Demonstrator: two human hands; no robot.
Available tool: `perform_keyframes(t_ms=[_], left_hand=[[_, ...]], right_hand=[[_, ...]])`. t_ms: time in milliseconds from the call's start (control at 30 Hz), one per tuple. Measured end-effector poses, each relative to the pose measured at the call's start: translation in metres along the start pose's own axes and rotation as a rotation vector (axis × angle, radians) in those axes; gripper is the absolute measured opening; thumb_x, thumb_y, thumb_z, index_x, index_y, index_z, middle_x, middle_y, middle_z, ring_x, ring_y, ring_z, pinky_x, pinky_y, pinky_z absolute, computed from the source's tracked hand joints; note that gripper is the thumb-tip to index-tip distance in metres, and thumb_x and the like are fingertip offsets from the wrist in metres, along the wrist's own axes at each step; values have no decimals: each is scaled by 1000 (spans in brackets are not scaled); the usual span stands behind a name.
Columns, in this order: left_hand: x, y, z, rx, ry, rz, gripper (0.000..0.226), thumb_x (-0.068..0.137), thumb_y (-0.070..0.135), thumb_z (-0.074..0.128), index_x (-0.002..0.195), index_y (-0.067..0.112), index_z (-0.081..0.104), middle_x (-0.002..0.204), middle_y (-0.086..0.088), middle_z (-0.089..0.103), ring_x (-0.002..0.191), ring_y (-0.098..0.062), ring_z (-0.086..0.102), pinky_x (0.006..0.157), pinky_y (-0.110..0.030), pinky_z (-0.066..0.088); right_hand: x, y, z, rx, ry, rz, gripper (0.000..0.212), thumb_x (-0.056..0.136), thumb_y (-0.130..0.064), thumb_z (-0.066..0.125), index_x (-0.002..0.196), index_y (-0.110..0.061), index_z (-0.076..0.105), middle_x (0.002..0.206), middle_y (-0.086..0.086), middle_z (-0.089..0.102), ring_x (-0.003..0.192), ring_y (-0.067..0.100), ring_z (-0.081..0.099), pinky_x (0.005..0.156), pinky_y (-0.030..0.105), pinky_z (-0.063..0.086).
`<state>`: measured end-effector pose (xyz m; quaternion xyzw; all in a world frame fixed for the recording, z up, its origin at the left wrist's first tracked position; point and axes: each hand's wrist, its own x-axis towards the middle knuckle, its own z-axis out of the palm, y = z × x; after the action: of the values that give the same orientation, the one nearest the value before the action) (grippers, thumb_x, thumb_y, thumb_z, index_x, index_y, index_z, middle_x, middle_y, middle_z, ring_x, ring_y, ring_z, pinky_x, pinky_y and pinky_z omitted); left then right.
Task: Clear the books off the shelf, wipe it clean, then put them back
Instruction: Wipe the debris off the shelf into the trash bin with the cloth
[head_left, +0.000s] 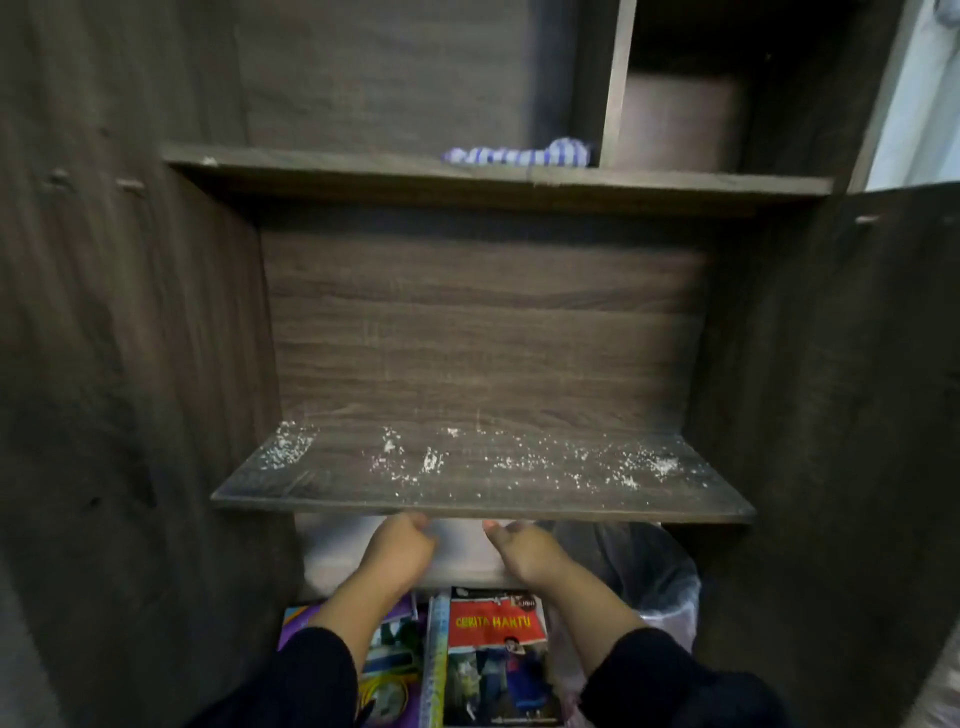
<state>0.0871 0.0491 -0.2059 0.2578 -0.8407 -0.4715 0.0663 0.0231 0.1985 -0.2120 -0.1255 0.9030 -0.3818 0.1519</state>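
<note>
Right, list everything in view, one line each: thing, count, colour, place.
Shelf: one, dark brown wood, middle of cabinet, no books on it, strewn with white specks.
Upper shelf: one, dark brown, above.
Cloth: one, blue-and-white striped, on upper shelf.
Books: several, multicoloured, one red-covered, down below the shelf.
Plastic bag: one, clear, lower right.
Sleeves: two, black, bottom.
Hands: left hand and right hand, under the shelf's front edge.

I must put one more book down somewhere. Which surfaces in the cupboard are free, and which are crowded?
The dusty dark wooden shelf is bare from side wall to side wall, only white crumbs on it. The upper shelf is free left of the blue striped cloth. Below, the colourful books crowd the space.
</note>
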Motion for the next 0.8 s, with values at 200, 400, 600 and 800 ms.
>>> perform_keyframes(t_ms=[200,400,600,800], left_hand=[[-5,62,-50,-138,159,212,25,90,0,52,112,1,63,108,-17,67,100,-31,62,85,-29,47],[-23,139,-110,-83,358,462,13,89,7,56,95,14,65,97,-10,69,85,-25,63,78,-28,48],[-34,216,-160,43,554,701,23,93,21,54,114,23,63,107,2,64,98,-15,59,86,-33,51],[-1,278,-178,194,684,822,26,94,29,52,117,32,63,120,-4,53,113,-21,51,96,-32,41]], right_hand=[[-10,-61,-53,88,175,-163,16,85,-23,59,95,-15,69,90,6,67,90,23,65,76,27,50],[-42,-130,-123,114,352,-350,13,86,-28,62,95,-21,68,90,2,69,80,17,62,72,26,47],[-49,-198,-198,115,445,-490,12,88,-32,56,78,-32,61,93,-2,69,89,19,65,79,37,54],[-36,-251,-244,195,617,-505,19,94,-27,46,109,-17,53,80,7,67,60,18,61,57,34,55]])
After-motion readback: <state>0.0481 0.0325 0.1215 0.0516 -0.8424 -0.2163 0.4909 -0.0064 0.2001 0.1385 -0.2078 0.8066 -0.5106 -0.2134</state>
